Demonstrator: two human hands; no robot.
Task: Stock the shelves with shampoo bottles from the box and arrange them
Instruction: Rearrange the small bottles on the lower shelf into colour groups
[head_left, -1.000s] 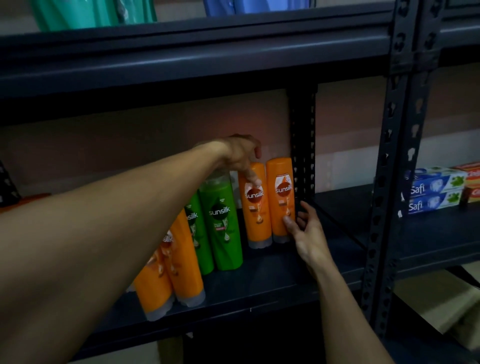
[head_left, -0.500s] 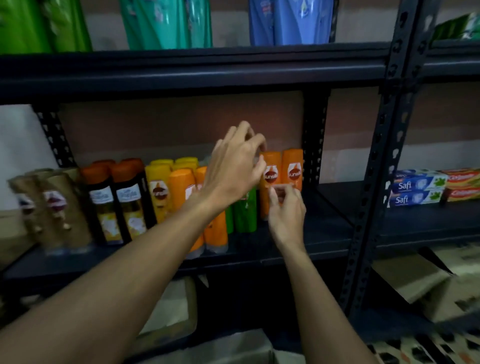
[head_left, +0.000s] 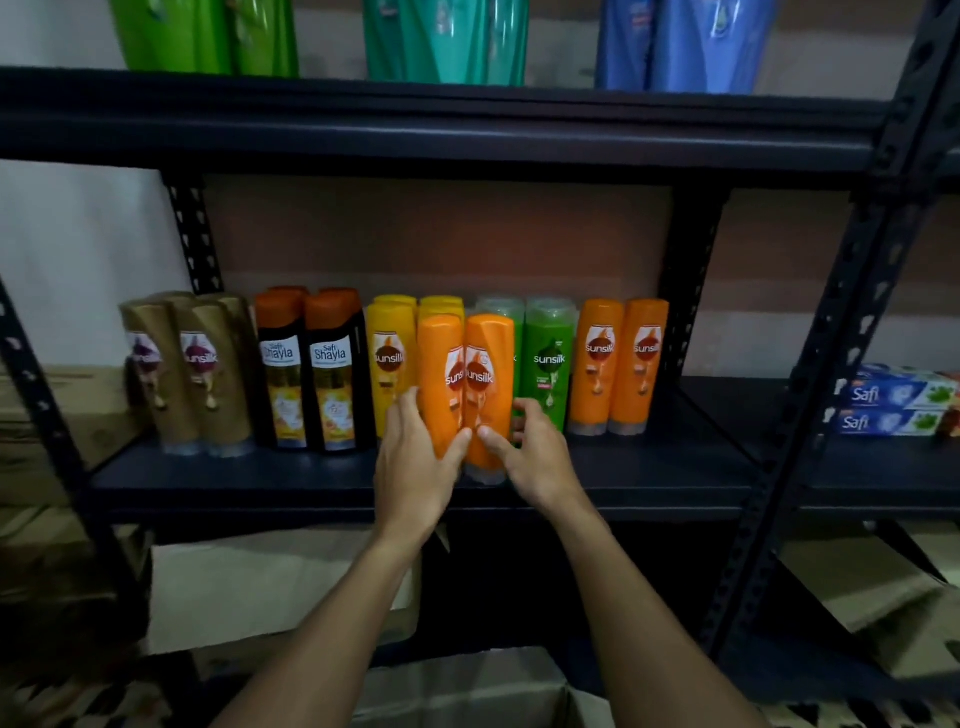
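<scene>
Now your left hand (head_left: 415, 462) and right hand (head_left: 535, 457) each grasp one of two touching orange Sunsilk bottles (head_left: 465, 384), green Sunsilk bottles (head_left: 548, 358) standing just behind your right fingers.

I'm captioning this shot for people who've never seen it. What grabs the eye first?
Two bright orange Sunsilk bottles at the front of the middle shelf, pressed together between the left hand and right hand. Behind them runs a colourful row of bottles, from gold bottles on the left to another orange pair on the right.

orange bottles (head_left: 465, 384), black shelf (head_left: 649, 467)
</scene>
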